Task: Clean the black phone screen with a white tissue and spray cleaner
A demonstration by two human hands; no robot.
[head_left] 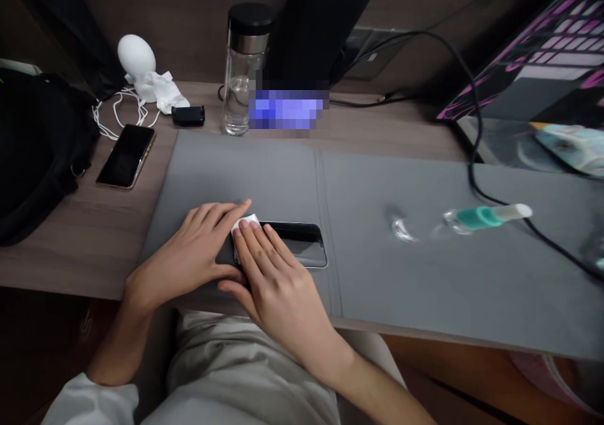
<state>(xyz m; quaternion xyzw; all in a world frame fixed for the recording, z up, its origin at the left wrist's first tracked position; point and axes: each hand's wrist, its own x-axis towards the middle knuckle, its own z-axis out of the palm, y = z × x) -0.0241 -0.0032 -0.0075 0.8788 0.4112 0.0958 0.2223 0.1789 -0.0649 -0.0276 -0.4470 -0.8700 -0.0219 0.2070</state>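
Observation:
A dark-screened smartphone (302,245) lies flat on the grey desk mat (391,280), its left part covered by my hands. Under the fingertips of my right hand (276,286) is a folded white wipe (248,220), pressed against the phone's screen; those fingers are straight and close together. My left hand (201,242) is at the phone's left end, thumb and index finger spread around it; whether it touches the phone's edge is hard to see. To the right, a small clear bottle with a green band and white top (486,217) lies on the mat beside a clear cap (402,228).
Behind the mat stand a glass water bottle (236,91) and a tall black device (316,28). A second phone (127,156), a white egg-shaped object (136,56) and a black bag (38,154) are at left. A black cable (476,116) crosses the right side.

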